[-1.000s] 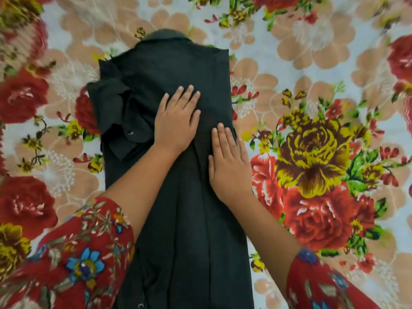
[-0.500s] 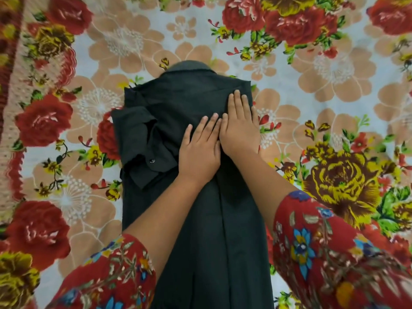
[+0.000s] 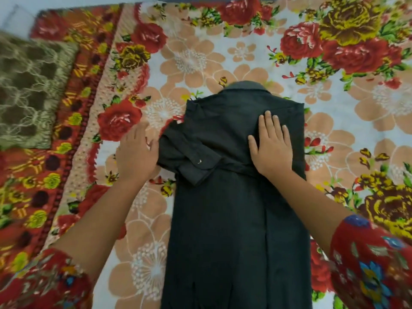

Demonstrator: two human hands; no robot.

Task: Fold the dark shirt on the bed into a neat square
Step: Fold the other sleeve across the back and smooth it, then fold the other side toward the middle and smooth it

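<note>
Head view: the shirt [image 3: 234, 219] lies flat on the bed, back up, as a long dark strip running from the lower edge of the picture up to its collar [image 3: 245, 86], which sits beyond both hands.

The right hand [image 3: 273, 148] lies palm down on the shirt's upper part, near its right edge. Its fingers [image 3: 268, 123] are straight and close together, pointing toward the collar, and the thumb is spread out to the left. It holds nothing; it only presses on the cloth. Just below its wrist a fold line crosses the shirt.

The left hand [image 3: 136, 157] is off the shirt, on the sheet [image 3: 200, 63], well apart from the right hand. It is blurred, but the fingers look straight and unclenched, and nothing is pinched in it. Its thumb side touches, or all but touches, the outer edge of the sleeve [image 3: 189, 152]; the blur hides which.

That sleeve lies bunched and folded inward between the two hands, its cuff slanting down toward the shirt's middle. A small button [image 3: 199, 161] shows on the cuff, to the right of the left hand.

Far to the left of the left hand, a brown patterned pillow [image 3: 31, 90] rests on the bed's red border.
</note>
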